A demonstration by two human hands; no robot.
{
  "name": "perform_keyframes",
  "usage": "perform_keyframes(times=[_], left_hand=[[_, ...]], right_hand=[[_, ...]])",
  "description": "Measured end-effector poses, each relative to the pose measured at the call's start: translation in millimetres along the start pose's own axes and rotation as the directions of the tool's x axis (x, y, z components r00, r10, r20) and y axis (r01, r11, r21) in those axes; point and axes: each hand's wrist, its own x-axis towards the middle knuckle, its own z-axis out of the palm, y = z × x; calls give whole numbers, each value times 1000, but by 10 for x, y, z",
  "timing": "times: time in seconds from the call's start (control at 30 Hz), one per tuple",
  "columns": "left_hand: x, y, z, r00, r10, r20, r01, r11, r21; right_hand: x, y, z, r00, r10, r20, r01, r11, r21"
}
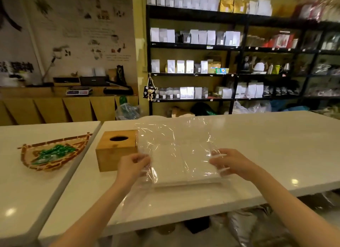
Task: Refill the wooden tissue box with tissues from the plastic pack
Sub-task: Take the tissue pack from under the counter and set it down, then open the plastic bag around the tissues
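A clear plastic pack [174, 136] holding a flat stack of white tissues [182, 165] is lifted a little above the white table [257, 145]. My left hand [132, 164] pinches its left edge and my right hand [230, 162] pinches its right edge. The wooden tissue box [116, 151], with an oval hole in its top, stands on the table just left of the pack, behind my left hand. Part of the box's right side is hidden by the plastic.
A second white table [36, 173] adjoins on the left and carries a woven basket [53, 154] with green wrapped items. Dark shelves [230, 48] of white bags line the back wall. A wooden counter [64, 92] stands at the far left.
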Motion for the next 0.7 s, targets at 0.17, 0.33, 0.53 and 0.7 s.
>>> perform_keyframes(times=[0.17,0.33,0.53,0.7], left_hand=[[309,-227,129,992,-121,-33,122,993,8],[376,-303,274,994,-84,-69,87,995,44],[422,-262,444,987,-156,-30,153,984,-96],[426,-243,380,990,-23,138,-25,942,334]], right_hand=[[531,3,-67,999,46,9,-45,996,-75],[874,-29,-87,994,80,79,-53,955,-292],[1141,-24,-229,984,179,18,-156,899,-410],[1212,33,-265,989,102,-108,-130,947,-293]])
